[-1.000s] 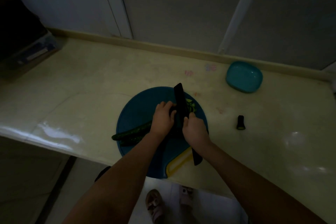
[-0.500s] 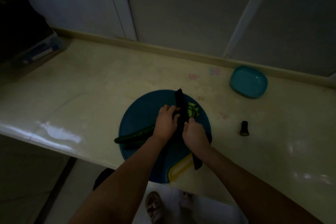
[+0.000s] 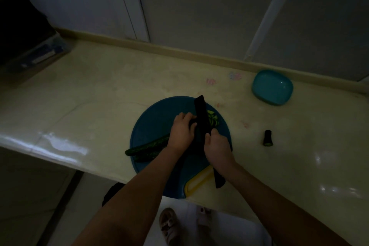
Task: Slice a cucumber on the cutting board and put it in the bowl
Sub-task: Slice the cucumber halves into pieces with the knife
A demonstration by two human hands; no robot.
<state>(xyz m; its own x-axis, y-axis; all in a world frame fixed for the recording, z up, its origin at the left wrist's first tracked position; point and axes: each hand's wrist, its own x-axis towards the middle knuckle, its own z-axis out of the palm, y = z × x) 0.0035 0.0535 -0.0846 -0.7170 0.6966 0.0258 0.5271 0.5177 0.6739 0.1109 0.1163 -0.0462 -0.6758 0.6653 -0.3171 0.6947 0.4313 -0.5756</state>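
Observation:
A round blue cutting board [image 3: 157, 118] with a yellow handle lies at the counter's front edge. Two long dark green cucumber halves [image 3: 148, 147] lie on it side by side, pointing left. My left hand [image 3: 182, 131] presses down on their right part. My right hand [image 3: 217, 149] grips a black knife [image 3: 201, 114] whose blade stands across the cucumber beside my left fingers. Several pale green slices [image 3: 213, 119] lie just right of the blade. The teal bowl [image 3: 272, 87] sits empty at the back right.
A short cut cucumber end [image 3: 267, 138] stands on the cream counter right of the board. A dark box with a blue and white label [image 3: 40, 54] is at the far left. The board overhangs the counter's front edge; feet show on the floor below.
The hands and knife hold almost the same pose over the cucumber. The blade sits slightly lower and closer to my left fingers. The head view has shifted a little.

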